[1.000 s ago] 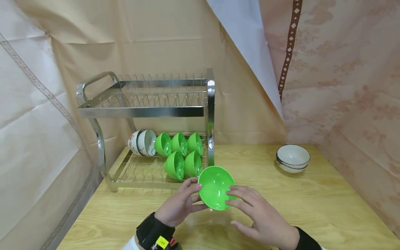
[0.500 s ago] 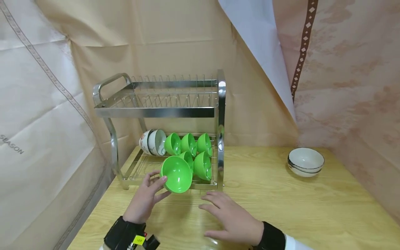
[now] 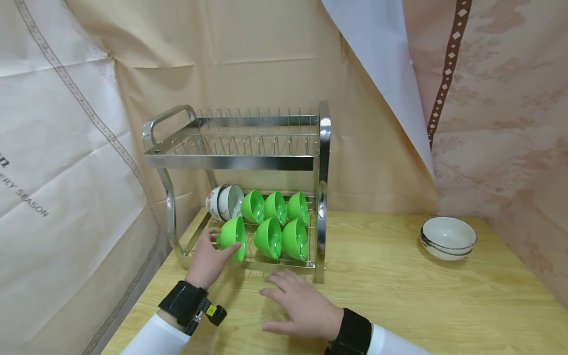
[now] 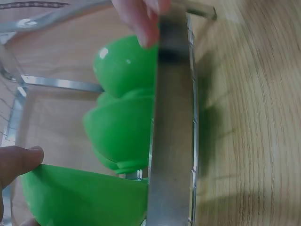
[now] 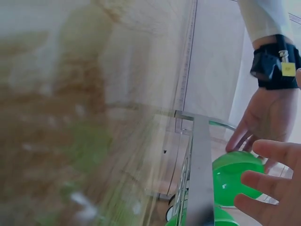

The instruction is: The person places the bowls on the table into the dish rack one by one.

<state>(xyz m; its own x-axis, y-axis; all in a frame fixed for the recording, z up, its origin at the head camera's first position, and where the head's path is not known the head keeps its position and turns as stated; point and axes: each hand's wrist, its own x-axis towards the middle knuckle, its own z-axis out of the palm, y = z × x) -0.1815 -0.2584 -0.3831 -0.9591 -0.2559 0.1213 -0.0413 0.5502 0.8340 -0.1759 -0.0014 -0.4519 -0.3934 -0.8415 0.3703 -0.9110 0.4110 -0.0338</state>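
Note:
My left hand (image 3: 207,260) grips a green bowl (image 3: 230,233) by its sides, thumb at the rim. This bowl stands tilted on its side at the front left of the rack's lower shelf, mouth facing right. In the left wrist view the thumb (image 4: 21,162) lies on the rim of the green bowl (image 4: 84,197). My right hand (image 3: 306,303) hovers over the table in front of the rack, fingers spread and holding nothing. Two green bowls (image 3: 268,237) stand to the right in the same row, with three green bowls (image 3: 253,207) behind.
The two-tier metal dish rack (image 3: 230,161) has wire dividers on top. Patterned white bowls (image 3: 230,201) lean at the lower shelf's back left. A stack of white bowls (image 3: 449,234) sits on the wooden table (image 3: 381,281) at right. Curtains hang behind.
My left hand has carried the green bowl leftward onto the lower shelf and turned its mouth from facing me to facing right. My right hand has come off the bowl and moved left.

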